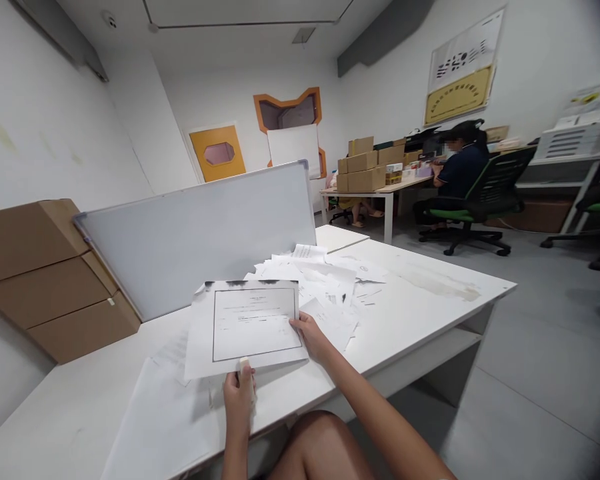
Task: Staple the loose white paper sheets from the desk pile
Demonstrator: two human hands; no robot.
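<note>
Pinching a printed sheet (247, 327) by its lower edge, the left hand (239, 400) also grips a small white block (243, 365), while the right hand (309, 337) holds the sheet's lower right corner between thumb and fingers (its top edge is smudged black). Loose papers (320, 280) lie scattered just behind it on the white desk (420, 300).

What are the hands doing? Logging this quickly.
Left hand: closed, holding the sheet by its lower edge.
Right hand: on its right edge, grip unclear.
</note>
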